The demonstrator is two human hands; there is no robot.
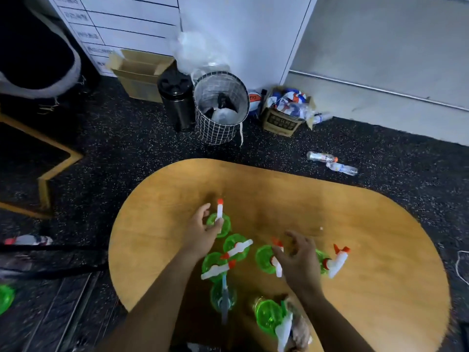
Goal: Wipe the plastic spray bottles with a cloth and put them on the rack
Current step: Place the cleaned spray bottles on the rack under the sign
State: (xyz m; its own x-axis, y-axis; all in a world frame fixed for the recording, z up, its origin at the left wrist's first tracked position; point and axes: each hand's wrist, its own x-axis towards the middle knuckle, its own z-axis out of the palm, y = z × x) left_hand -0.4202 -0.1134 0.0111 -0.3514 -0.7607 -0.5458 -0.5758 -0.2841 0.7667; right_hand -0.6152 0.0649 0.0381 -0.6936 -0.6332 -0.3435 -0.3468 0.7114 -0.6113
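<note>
**Green bottles gathered on the wooden table, both hands reaching in**

Green plastic spray bottles stand upright in a loose cluster on the oval wooden table [355, 250], seen from above so that their white trigger heads with orange nozzles point in different directions. Grouping them near the person's edge of the table keeps each one within easy reach of either hand, which suits a job done bottle by bottle.

The left hand [200, 233] is at the far bottle [218, 224], thumb and fingers closing on its white trigger head as though to lift it by the neck; that is the narrowest part and the easiest to pinch from above. The right hand [298, 257] hovers over the middle bottle [266, 259] with fingers spread and loosely curved, holding nothing; it appears about to grasp.

Two more bottles [234, 247] stand between the hands, another bottle [335, 260] stands to the right, and a bottle with a bluish sprayer [223, 295] stands nearer the body. At the near edge a crumpled brownish thing, probably the cloth [300, 326], lies against one further bottle [270, 316], handy for wiping.

No rack can be made out with certainty. Beyond the table, on the dark speckled floor, stand a wire mesh bin [220, 107] and a black can [176, 97].
</note>
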